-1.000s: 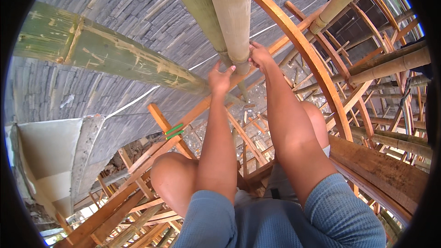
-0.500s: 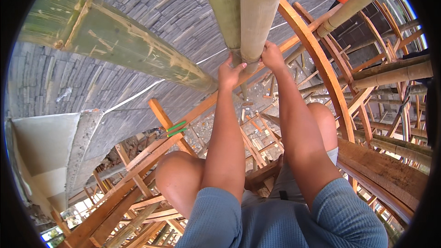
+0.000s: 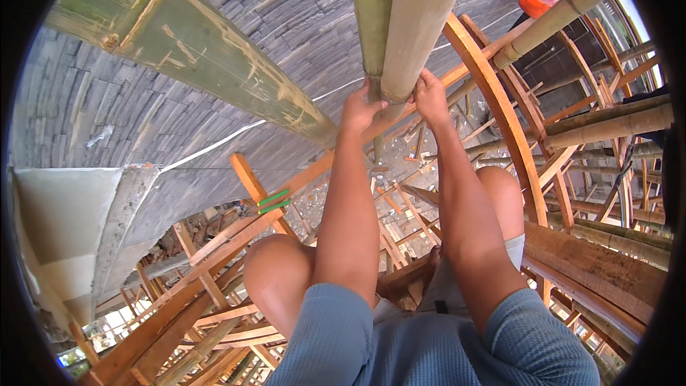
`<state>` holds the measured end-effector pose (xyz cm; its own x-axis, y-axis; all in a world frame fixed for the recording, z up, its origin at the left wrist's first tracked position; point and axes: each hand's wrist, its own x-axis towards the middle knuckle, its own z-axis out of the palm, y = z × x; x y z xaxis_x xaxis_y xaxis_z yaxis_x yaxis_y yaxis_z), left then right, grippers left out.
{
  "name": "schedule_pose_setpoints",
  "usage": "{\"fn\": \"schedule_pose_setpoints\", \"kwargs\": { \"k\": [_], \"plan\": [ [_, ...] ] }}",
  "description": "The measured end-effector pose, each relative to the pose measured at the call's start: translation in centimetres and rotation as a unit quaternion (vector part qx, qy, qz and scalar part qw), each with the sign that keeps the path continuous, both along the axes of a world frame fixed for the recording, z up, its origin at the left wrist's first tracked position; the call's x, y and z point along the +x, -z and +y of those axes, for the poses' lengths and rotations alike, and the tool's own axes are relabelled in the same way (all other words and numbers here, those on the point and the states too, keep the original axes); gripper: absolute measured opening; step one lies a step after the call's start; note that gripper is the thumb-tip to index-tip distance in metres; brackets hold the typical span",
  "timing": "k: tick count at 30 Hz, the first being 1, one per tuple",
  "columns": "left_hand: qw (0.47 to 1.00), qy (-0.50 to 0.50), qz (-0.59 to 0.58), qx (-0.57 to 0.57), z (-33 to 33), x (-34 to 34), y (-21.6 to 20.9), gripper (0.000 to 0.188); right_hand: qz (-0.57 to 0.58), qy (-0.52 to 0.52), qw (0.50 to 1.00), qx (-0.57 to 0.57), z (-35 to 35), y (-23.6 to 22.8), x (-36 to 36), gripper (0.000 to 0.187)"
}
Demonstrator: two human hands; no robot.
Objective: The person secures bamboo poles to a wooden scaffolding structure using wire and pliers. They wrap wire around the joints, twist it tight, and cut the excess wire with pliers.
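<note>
Two upright bamboo poles stand side by side ahead of me, a green bamboo pole (image 3: pixel 372 18) on the left and a paler tan bamboo pole (image 3: pixel 427 18) on the right. My left hand (image 3: pixel 361 110) is closed around the lower part of the pair from the left, its thumb lying across the front. From the other side, my right hand (image 3: pixel 431 99) grips the edge of the pale pole near the same joint, its fingers partly hidden behind it. Both arms are stretched forward between and above my bent knees.
A thick green bamboo pole (image 3: pixel 236 61) slants at the left before the grey stone-clad wall (image 3: pixel 279 3). A curved timber (image 3: pixel 500 111) rises on the right, beside crossed bamboo and planks. Rubble-strewn ground (image 3: pixel 325 207) lies far below. An orange tub (image 3: pixel 533 1) sits at the upper right.
The tops of both upright poles have shifted to the right in the view. My hands have moved slightly with them and keep their hold.
</note>
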<state>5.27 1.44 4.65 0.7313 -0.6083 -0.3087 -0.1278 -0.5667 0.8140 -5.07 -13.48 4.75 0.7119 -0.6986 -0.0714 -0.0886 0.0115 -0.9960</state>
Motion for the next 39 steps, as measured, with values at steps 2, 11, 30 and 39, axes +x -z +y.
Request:
{"fn": "schedule_pose_setpoints", "kwargs": {
  "k": [2, 11, 30, 39],
  "plan": [
    [1.0, 0.003, 0.009, -0.03, 0.1, -0.1, 0.0, 0.082, 0.013, -0.006, 1.0, 0.002, -0.4, 0.1, -0.2, 0.033],
    [0.998, -0.036, -0.048, -0.015, 1.1, -0.6, 1.4, 0.05, 0.069, -0.051, 0.992, 0.097, -1.1, -2.3, 0.4, 0.028],
    [0.995, 0.019, -0.074, 0.065, 0.9, -0.4, -1.6, 0.029, 0.081, 0.242, 0.849, 0.463, -1.3, 7.0, 2.6, 0.012],
    [0.982, 0.097, -0.124, 0.105, 1.6, 1.8, -1.6, 0.028, 0.251, -0.073, 0.913, 0.312, -5.5, 4.0, 2.9, 0.017]
  ]
}}
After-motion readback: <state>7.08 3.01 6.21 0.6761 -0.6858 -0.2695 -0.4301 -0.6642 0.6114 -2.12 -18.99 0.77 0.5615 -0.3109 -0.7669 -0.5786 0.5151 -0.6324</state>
